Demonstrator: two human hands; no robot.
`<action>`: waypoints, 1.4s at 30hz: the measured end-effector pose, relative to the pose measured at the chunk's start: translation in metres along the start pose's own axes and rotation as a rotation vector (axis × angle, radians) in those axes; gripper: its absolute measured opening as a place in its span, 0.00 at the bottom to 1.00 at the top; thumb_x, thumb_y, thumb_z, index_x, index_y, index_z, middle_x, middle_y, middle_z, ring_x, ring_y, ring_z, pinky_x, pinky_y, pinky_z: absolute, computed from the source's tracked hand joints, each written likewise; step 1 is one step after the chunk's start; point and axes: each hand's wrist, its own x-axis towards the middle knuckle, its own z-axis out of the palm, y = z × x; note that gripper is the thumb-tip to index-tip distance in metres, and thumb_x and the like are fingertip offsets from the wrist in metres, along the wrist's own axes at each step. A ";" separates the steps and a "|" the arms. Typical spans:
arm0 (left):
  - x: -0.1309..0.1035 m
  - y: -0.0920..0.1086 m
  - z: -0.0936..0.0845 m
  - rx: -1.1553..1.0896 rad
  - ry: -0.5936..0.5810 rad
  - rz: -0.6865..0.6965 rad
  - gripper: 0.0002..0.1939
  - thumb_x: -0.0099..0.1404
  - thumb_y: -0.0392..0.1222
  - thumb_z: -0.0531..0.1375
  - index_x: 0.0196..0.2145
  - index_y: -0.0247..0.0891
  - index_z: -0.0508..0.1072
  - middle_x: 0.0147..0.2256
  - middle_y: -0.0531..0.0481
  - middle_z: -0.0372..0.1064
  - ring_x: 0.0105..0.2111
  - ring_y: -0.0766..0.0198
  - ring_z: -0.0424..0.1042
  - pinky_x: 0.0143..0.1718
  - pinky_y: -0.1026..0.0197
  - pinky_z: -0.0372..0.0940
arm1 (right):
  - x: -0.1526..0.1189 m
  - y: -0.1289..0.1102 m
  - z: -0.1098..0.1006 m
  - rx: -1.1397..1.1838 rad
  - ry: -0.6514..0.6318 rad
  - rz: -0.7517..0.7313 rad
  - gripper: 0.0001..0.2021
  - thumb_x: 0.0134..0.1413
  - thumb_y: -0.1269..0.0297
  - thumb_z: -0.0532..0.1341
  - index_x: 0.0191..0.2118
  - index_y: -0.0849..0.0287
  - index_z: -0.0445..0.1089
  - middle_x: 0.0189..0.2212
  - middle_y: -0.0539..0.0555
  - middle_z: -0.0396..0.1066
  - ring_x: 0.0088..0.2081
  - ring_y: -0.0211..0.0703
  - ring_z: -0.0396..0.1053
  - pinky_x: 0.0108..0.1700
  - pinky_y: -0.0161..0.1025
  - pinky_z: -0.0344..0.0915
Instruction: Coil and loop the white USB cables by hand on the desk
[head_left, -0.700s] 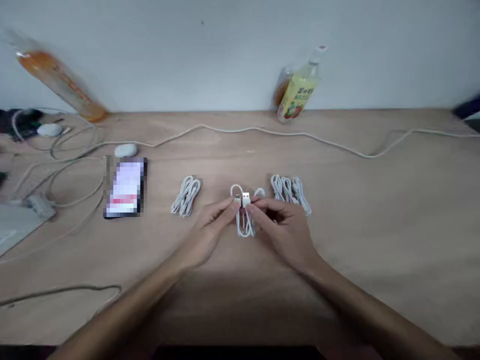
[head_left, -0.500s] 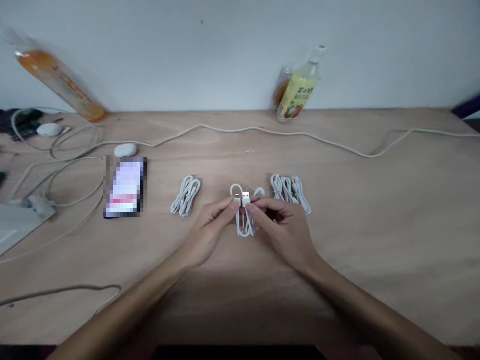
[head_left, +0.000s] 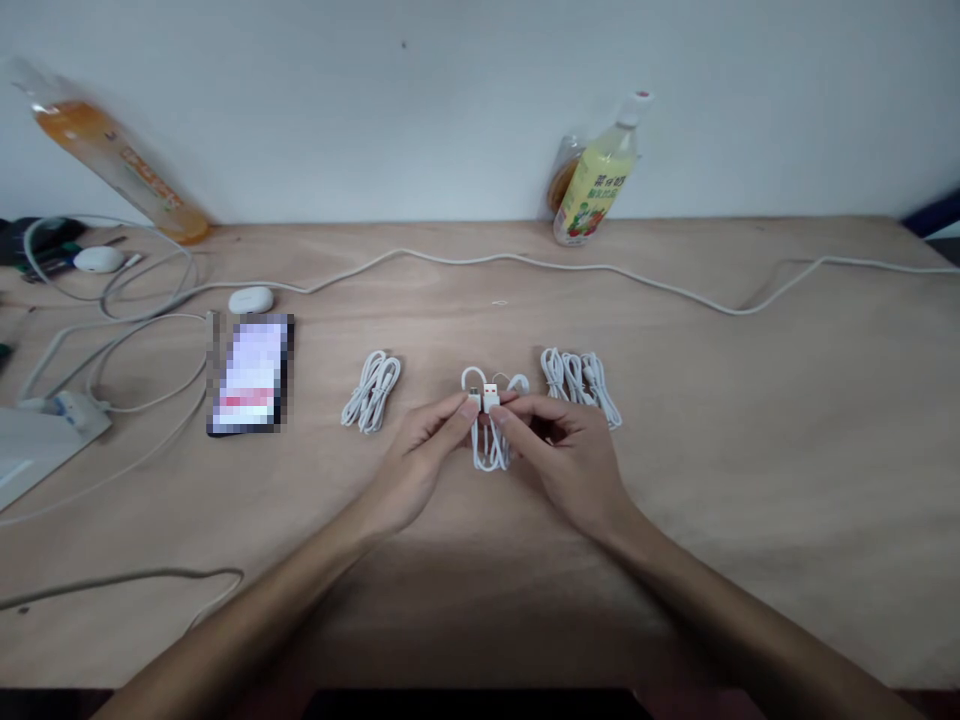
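Note:
A coiled white USB cable (head_left: 489, 455) is held up between my two hands, its two plugs side by side and pointing away from me. My left hand (head_left: 420, 450) pinches the smaller plug between thumb and finger. The wider USB plug (head_left: 491, 397) sits in the pinch of my right hand (head_left: 570, 450). Part of the coil hides behind my right fingers. Bundled white cables (head_left: 373, 392) lie on the table left of my hands. More white bundles (head_left: 577, 380) lie just beyond my right hand, partly covered by it.
On the left are a phone (head_left: 251, 375), a white earbud case (head_left: 251, 300), tangled cords and a white power strip (head_left: 45, 450). A long white cord (head_left: 517, 260) crosses the back of the table (head_left: 750, 450). An orange bottle (head_left: 124, 165) and a yellow bottle (head_left: 596, 185) lean against the wall.
Almost nothing has moved. My hands keep hold of the two plugs in the same spot, and the picture is slightly sharper now.

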 end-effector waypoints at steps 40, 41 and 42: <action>-0.001 0.000 -0.002 -0.033 0.021 -0.035 0.21 0.78 0.55 0.64 0.57 0.39 0.85 0.53 0.40 0.84 0.57 0.45 0.78 0.62 0.44 0.71 | 0.000 -0.003 0.001 -0.003 -0.001 -0.012 0.12 0.60 0.59 0.69 0.26 0.54 0.81 0.22 0.49 0.76 0.25 0.39 0.69 0.28 0.37 0.66; -0.001 0.000 -0.001 -0.032 0.024 -0.035 0.21 0.78 0.55 0.64 0.56 0.39 0.85 0.53 0.39 0.84 0.57 0.45 0.78 0.62 0.44 0.71 | 0.000 -0.003 0.001 -0.003 -0.001 -0.011 0.12 0.60 0.59 0.69 0.26 0.54 0.81 0.22 0.49 0.76 0.25 0.39 0.69 0.28 0.37 0.66; -0.001 0.000 -0.001 -0.032 0.027 -0.035 0.21 0.78 0.55 0.64 0.56 0.39 0.85 0.53 0.39 0.84 0.57 0.45 0.78 0.62 0.44 0.70 | 0.000 -0.003 0.001 -0.002 -0.003 -0.011 0.12 0.60 0.59 0.69 0.26 0.54 0.81 0.22 0.49 0.76 0.25 0.39 0.69 0.28 0.37 0.66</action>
